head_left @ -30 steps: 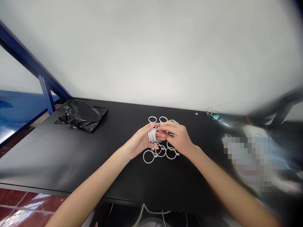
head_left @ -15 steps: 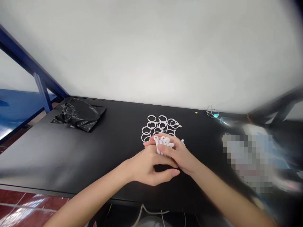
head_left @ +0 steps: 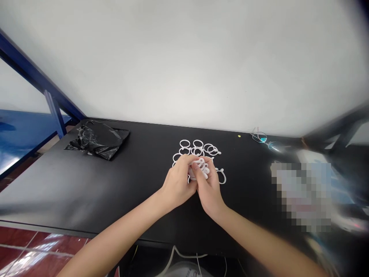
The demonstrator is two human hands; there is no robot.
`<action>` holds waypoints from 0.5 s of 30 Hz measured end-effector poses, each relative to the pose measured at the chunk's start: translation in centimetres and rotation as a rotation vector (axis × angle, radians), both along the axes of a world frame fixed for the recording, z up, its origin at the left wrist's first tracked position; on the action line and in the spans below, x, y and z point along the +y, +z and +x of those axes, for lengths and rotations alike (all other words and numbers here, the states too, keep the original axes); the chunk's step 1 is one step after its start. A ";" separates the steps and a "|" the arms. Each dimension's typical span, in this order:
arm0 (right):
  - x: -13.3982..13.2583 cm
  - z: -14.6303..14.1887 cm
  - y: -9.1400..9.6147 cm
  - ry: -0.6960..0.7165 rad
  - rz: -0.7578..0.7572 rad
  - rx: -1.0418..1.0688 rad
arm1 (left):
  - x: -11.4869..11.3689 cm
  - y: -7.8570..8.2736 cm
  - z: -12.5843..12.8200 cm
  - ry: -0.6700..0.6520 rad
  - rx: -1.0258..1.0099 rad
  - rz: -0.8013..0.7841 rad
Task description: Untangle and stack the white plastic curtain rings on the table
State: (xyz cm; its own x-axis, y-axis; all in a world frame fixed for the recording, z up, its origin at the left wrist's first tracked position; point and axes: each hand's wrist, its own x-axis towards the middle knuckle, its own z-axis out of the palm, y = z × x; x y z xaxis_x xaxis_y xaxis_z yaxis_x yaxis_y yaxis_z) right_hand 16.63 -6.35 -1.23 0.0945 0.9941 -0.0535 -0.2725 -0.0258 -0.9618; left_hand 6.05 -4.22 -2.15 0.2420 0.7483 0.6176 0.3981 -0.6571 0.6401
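A bunch of white curtain rings (head_left: 201, 166) with small eyelets is gathered between my two hands. My left hand (head_left: 179, 181) is closed around the left side of the bunch, its fingers partly hidden. From the right, my right hand (head_left: 211, 188) grips the same bunch, with the thumb pressed across it. More white rings (head_left: 185, 143) lie loose and overlapping on the black table just beyond my hands. One loose ring (head_left: 221, 177) rests close to the right of my right hand.
A crumpled black plastic bag (head_left: 99, 140) lies on the black table (head_left: 115, 184) at the left. Eyeglasses (head_left: 260, 137) rest near the back wall at the right. Farther right are clear plastic packaging (head_left: 340, 192) and a blurred-out patch. Cables (head_left: 173, 254) hang below the front edge.
My left hand has turned and closed in on the bunch of rings, its thumb no longer stretched out. Both hands now cup the bunch together, and the loose ring at the right shows more fully.
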 end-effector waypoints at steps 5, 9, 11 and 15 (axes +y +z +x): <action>0.0 0.2 0.2 0.255 0.127 -0.099 | 1.6 0.0 -1.6 0.092 0.082 -0.009; 0.3 1.3 0.1 0.317 0.193 -0.281 | 2.4 0.3 -2.7 -0.067 -0.096 -0.347; 0.5 1.5 0.2 0.214 0.236 -0.391 | 2.6 0.2 -2.8 -0.234 -0.189 -0.499; 0.7 1.5 1.1 0.266 0.139 -0.374 | 2.6 0.1 -2.2 -0.399 -0.369 -0.741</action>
